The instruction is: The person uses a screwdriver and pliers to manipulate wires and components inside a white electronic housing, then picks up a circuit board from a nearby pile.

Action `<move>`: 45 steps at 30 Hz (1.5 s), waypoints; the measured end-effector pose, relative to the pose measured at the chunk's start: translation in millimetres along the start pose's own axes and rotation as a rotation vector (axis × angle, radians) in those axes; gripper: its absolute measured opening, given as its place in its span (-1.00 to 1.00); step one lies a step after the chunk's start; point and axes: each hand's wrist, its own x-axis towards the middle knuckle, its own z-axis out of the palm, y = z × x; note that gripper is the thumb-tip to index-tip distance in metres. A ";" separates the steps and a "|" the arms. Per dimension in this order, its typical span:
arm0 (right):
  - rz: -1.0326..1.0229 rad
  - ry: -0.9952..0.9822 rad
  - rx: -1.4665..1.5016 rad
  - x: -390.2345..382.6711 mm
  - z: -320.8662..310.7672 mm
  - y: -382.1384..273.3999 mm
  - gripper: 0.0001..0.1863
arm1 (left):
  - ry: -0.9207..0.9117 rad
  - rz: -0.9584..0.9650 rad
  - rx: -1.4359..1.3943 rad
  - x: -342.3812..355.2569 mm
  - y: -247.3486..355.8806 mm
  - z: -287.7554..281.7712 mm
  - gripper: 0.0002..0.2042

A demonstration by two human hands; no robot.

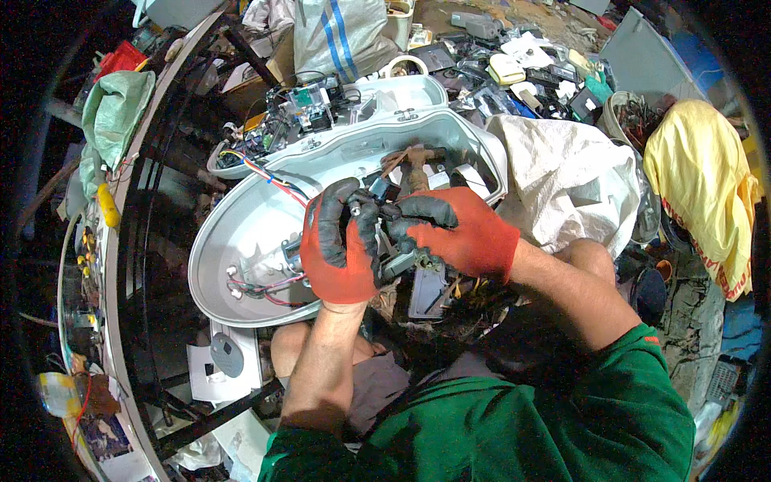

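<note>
My left hand (336, 249) and my right hand (462, 233), both in orange gloves with black palms, meet in the middle of the view. Their fingers close around a small dark part (384, 210), whose kind I cannot make out. Beneath them lies a large grey teardrop-shaped housing (215, 241), like a street lamp body, its hinged lid (418, 92) opened away from me. Red and blue wires (277, 181) run from the lid side toward my left hand, and more wires (265, 287) lie in the housing's near left part. A hammer (416, 170) rests at its right end.
Heaped electronic scrap (514, 76) spreads beyond the housing. A white woven sack (554, 177) lies to the right, with a yellow sack (695, 185) past it. A striped sack (341, 36) stands at the back. Along the left runs a dark metal frame (148, 265).
</note>
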 end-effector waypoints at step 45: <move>-0.144 -0.016 -0.112 -3.8 2.3 -18.0 -0.49 | -0.075 -0.530 -0.727 8.5 -5.6 -6.2 -0.60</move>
